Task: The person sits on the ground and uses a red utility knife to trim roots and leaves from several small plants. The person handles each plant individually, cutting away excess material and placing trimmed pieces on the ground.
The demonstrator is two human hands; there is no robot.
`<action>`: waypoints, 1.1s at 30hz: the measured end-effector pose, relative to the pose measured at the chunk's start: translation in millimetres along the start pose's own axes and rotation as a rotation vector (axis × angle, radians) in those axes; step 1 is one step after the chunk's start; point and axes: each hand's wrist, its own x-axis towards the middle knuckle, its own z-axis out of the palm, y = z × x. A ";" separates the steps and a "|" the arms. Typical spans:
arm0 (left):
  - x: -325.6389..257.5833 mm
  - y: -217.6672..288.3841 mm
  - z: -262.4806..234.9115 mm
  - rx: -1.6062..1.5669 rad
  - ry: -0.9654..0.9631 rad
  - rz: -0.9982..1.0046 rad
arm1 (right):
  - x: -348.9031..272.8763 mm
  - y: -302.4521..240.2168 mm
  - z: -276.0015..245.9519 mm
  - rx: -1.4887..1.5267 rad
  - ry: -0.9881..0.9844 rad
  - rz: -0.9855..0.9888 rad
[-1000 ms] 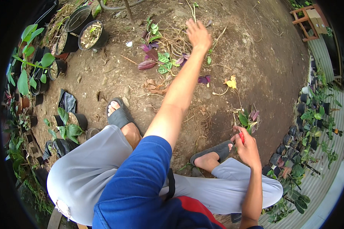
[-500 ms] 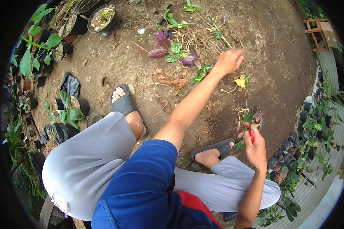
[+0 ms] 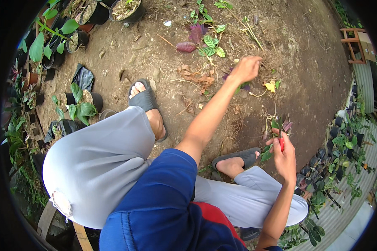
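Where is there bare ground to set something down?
Widest: the soil between the yellow leaf, the wooden frame and the plants along the right. A smaller patch separates the left sandal and dry brown leaves. Crowded: around the left hand, with roots and leafy cuttings, and leftward among black pots.

Handle [image 3: 282,144] in my right grip [image 3: 285,162]: smooth, plastic-looking. My trousers [image 3: 94,157]: matt cloth. My shirt [image 3: 155,194]: matt cloth. Sandal [image 3: 144,100]: matt, rubbery. Ground [image 3: 318,90]: rough soil. Bag [image 3: 83,77]: glossy, crinkled plastic. Frame [image 3: 352,40]: wood.
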 end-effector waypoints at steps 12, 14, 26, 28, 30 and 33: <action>-13.0 -45.3 -81.3 0.681 0.874 -0.382 | -14.7 -7.0 -0.7 -0.038 0.035 -0.075; -25.6 -58.4 -85.1 0.706 0.852 -0.387 | -14.9 -5.2 1.5 -0.069 0.009 -0.059; -17.7 -0.3 -23.6 0.066 0.483 -0.146 | -14.6 -1.6 -3.3 -0.077 0.022 -0.069; -6.9 -2.5 -24.6 0.067 0.597 -0.041 | -12.0 -0.1 -3.0 -0.061 0.020 -0.066; 4.7 -16.5 -36.7 0.092 0.528 -0.084 | -9.2 0.8 -3.6 -0.056 0.009 -0.054; 20.8 -39.5 -49.6 0.270 0.558 -0.234 | -5.8 1.2 -4.2 -0.052 -0.012 -0.028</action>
